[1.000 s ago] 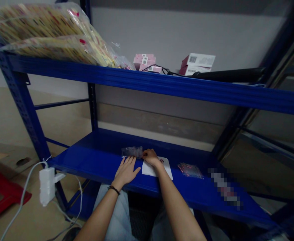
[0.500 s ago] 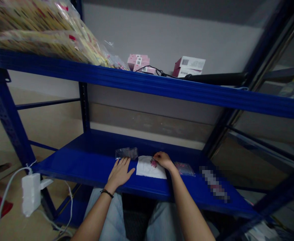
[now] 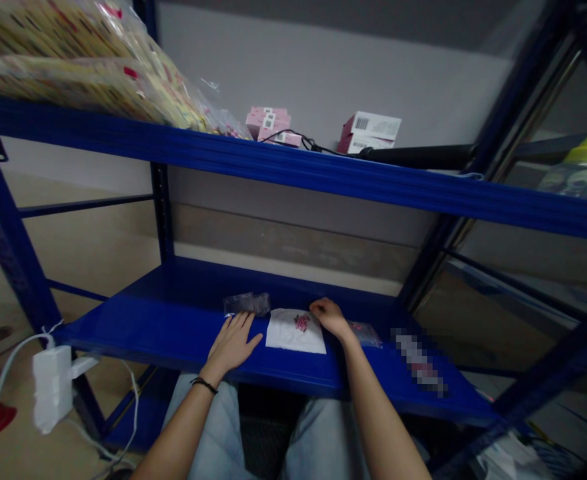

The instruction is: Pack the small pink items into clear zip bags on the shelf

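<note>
A white sheet (image 3: 286,337), cloth or paper, lies on the blue shelf, bearing a small cluster of pink pieces (image 3: 301,324) too small to name. Just right of them, at the sheet's upper right edge, my right hand (image 3: 329,317) has its fingers curled together. Whatever they pinch, if anything, is hidden. To the left, my left hand (image 3: 232,343) rests flat with its fingers spread, the tips at the near edge of some clear plastic bags (image 3: 247,305). Another clear bag (image 3: 366,335) with pink bits in it lies beyond my right wrist.
A blurred-out patterned item (image 3: 420,362) lies on the right of the shelf. Overhead, a blue beam (image 3: 273,163) crosses, with pink boxes (image 3: 268,123), white-and-pink boxes (image 3: 373,130) and large plastic-wrapped packs (image 3: 73,73). A white power adapter (image 3: 53,387) hangs at left.
My right hand has moved off the pink pieces to the right, so more of them shows. The left hand stays beside the bags. The whole view has shifted slightly.
</note>
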The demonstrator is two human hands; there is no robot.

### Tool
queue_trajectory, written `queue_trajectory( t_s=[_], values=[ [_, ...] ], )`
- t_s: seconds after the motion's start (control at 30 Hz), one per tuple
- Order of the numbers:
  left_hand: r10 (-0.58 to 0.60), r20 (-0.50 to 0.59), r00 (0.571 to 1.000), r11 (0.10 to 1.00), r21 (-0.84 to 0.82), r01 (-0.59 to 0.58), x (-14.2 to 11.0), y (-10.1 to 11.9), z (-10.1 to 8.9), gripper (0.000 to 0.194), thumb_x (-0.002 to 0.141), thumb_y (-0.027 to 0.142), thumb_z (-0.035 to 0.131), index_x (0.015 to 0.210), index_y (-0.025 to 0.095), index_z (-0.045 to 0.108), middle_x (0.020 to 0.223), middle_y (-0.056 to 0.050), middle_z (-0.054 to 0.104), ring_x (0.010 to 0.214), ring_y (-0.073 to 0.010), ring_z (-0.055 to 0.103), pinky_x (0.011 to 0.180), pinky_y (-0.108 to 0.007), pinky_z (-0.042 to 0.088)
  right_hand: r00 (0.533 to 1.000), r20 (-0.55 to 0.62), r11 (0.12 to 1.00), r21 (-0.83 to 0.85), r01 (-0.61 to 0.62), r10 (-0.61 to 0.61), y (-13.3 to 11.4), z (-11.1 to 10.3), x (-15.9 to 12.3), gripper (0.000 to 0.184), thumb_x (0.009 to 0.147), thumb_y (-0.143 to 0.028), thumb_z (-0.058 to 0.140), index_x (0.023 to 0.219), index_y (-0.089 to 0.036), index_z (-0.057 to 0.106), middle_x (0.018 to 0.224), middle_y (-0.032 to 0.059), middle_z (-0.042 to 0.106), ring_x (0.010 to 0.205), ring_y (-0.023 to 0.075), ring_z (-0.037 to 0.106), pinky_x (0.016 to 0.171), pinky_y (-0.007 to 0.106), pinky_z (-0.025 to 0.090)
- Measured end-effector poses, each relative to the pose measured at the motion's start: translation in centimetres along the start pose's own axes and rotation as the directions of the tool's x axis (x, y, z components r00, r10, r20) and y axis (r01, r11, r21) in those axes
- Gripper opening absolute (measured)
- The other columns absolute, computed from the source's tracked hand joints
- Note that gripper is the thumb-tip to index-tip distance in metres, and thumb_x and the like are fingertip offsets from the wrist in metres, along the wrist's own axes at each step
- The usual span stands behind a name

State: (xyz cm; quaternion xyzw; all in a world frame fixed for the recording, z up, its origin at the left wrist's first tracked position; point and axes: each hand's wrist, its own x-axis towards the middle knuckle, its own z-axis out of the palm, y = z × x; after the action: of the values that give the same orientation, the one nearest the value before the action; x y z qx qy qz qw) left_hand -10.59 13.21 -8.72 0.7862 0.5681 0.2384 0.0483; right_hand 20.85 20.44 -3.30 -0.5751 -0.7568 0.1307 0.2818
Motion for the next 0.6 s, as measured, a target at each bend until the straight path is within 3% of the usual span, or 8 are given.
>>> queue_trajectory(
  t_s=[0.1, 0.17, 0.27, 0.43, 0.6],
  values=[
    [-0.001, 0.008, 1.000, 0.999, 0.037, 0.001, 0.0, 0.2, -0.2, 0.066, 0.094, 0.052, 0.040, 0.149, 0.015, 0.038, 0.153, -0.014, 0.039, 0.143, -0.0303, 0.033, 0.117, -0.048, 0.021, 0.978, -0.173, 0.993, -0.009, -0.117, 0.114, 3.9, -4.1, -2.1, 0.030, 0.088, -0.028, 0.047, 0.101, -0.019, 0.073, 0.107, 0.0070, 0.072, 0.102, 0.0200, 0.064, 0.089, 0.027, 0.045],
    [0.000, 0.007, 1.000, 0.998, 0.058, -0.001, 0.0, 0.3, -0.2, 0.066, 0.094, 0.050, 0.040, 0.149, 0.014, 0.038, 0.153, -0.014, 0.039, 0.142, -0.0302, 0.033, 0.117, -0.049, 0.021, 0.918, -0.285, 0.950, -0.069, -0.306, 0.275, 7.0, -6.8, -4.1, 0.032, 0.089, -0.025, 0.046, 0.108, -0.019, 0.071, 0.111, 0.0079, 0.071, 0.104, 0.0205, 0.064, 0.088, 0.027, 0.045],
    [0.008, -0.007, 1.000, 0.997, 0.080, -0.008, 0.1, 0.2, 0.1, 0.067, 0.093, 0.051, 0.041, 0.148, 0.012, 0.039, 0.153, -0.015, 0.040, 0.142, -0.0304, 0.034, 0.117, -0.047, 0.022, 0.861, -0.250, 0.850, -0.192, -0.491, 0.442, 10.2, -9.2, -7.3, 0.029, 0.088, -0.023, 0.048, 0.105, -0.019, 0.072, 0.106, 0.0097, 0.074, 0.099, 0.0229, 0.067, 0.077, 0.027, 0.045],
    [0.025, -0.071, 0.997, 0.996, 0.085, -0.019, 0.1, -0.3, 0.4, 0.066, 0.092, 0.051, 0.044, 0.146, 0.012, 0.041, 0.151, -0.015, 0.043, 0.141, -0.0308, 0.035, 0.117, -0.047, 0.024, 0.842, -0.114, 0.796, -0.281, -0.536, 0.526, 11.3, -8.9, -9.3, 0.027, 0.087, -0.035, 0.055, 0.086, -0.016, 0.075, 0.089, 0.0136, 0.075, 0.082, 0.0239, 0.069, 0.064, 0.027, 0.040],
    [0.033, -0.094, 0.995, 0.996, 0.086, -0.025, -0.1, -0.5, 0.3, 0.065, 0.092, 0.049, 0.046, 0.146, 0.013, 0.042, 0.149, -0.016, 0.045, 0.140, -0.0307, 0.038, 0.115, -0.045, 0.028, 0.821, -0.084, 0.790, -0.232, -0.568, 0.565, 11.6, -8.4, -8.6, 0.020, 0.080, -0.026, 0.062, 0.089, -0.015, 0.076, 0.090, 0.0122, 0.076, 0.083, 0.0224, 0.069, 0.062, 0.025, 0.041]
  ],
)
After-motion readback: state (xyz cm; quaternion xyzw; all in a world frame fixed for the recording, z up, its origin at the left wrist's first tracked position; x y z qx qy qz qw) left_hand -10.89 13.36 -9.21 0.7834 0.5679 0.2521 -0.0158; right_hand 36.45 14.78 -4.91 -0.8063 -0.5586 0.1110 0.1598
